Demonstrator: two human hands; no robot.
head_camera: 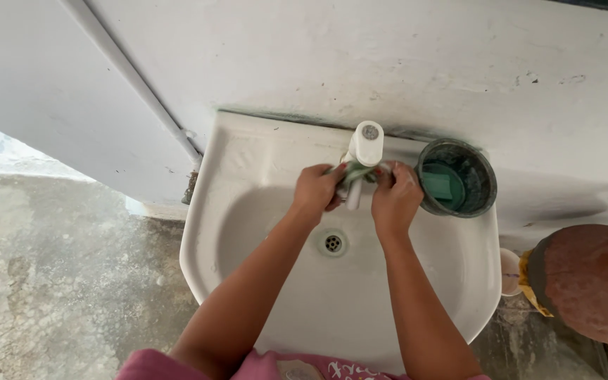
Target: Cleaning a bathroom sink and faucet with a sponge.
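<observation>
Both my hands are at the white tap [366,144] at the back of a white wash basin [248,176]. My left hand [314,191] and my right hand [395,197] each grip one end of a green and white cloth [355,172] that is wrapped around the tap's spout, just under its round cap. The cloth's middle is partly hidden by my fingers. Below my hands lies the metal drain [333,243] in the bowl.
A round dark green container [457,177] with a green block inside stands on the basin's right rim. A brown round clay pot [589,281] is at the right. A white pipe [135,84] runs down the wall on the left, above a rough concrete floor [58,267].
</observation>
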